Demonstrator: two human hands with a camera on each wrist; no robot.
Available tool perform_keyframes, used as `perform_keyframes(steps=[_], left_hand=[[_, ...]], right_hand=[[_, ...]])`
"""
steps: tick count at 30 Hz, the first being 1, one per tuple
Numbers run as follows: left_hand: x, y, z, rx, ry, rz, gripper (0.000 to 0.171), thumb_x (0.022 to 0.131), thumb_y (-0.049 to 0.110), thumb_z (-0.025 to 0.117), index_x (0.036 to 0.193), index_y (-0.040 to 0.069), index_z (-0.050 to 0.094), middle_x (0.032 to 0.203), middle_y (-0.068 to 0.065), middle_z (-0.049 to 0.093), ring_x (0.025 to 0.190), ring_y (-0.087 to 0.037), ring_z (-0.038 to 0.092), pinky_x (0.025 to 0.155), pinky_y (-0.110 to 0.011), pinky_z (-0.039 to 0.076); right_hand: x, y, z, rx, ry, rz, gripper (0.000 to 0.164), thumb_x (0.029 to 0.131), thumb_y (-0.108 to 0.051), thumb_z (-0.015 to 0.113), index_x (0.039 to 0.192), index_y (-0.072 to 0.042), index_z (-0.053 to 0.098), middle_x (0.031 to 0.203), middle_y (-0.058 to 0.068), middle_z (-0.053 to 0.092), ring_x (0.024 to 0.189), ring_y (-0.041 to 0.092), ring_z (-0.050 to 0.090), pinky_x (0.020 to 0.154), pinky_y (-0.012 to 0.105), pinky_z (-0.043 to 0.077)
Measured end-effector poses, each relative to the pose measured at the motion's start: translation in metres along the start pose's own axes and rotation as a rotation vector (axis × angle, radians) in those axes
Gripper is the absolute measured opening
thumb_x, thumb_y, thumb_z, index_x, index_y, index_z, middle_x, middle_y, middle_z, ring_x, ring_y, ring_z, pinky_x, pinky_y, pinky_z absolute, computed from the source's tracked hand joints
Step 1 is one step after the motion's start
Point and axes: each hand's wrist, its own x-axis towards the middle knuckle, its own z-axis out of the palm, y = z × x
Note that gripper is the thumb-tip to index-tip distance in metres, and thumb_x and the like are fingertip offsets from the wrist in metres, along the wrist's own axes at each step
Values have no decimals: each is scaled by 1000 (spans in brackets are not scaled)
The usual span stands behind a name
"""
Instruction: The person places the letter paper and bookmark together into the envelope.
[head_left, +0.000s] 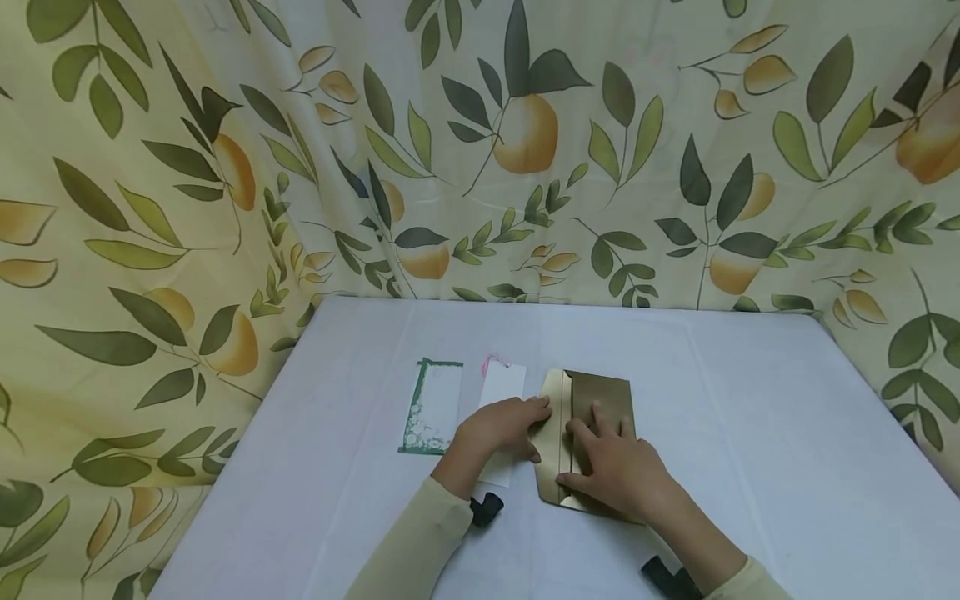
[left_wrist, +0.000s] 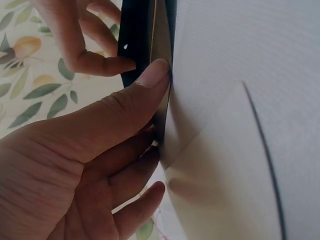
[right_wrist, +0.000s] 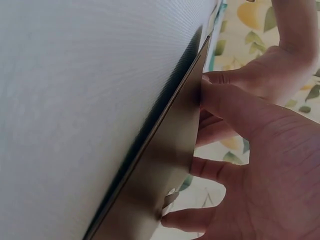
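A gold-brown paper envelope lies on the white table, its lighter flap running along the left side. My left hand touches the flap's left edge with thumb and fingers spread along it. In the left wrist view the thumb lies right at the paper's edge. My right hand rests over the envelope, fingers spread, their tips on the paper near the flap line. Seen from the right wrist, the fingertips meet the brown face, and a thin edge stands slightly up from the table.
Left of the envelope lies a white card with a pink string, partly covered by my left hand. Farther left is a card with a green floral border. A leaf-and-fruit patterned curtain hangs behind the white table.
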Motion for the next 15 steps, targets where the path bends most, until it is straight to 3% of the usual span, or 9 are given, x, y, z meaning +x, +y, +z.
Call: perform_keyframes(steps=[3,7,15], left_hand=[[-1,1,-2,-4,-10,4,76,77,32,78,143,23,43,149,7,34,128,-12,41,96,-30,39],[-1,2,-3,-3,-18,5,76,78,32,78,144,23,42,149,5,33,131,-12,37,99,-30,37],[0,3,0,13,-15,4,76,78,33,77,144,24,41,149,5,33,130,-14,39,98,-31,38]], right_hand=[[0,0,0,11,-7,10,80,70,-70,64,131,-19,50,143,29,33,114,64,36,46,50,46],[0,0,0,11,-2,17,81,69,-71,65,129,-20,49,142,28,34,111,63,40,45,49,46],[0,-2,-3,21,10,38,84,65,-73,66,125,-19,47,142,28,35,107,64,43,46,51,45]])
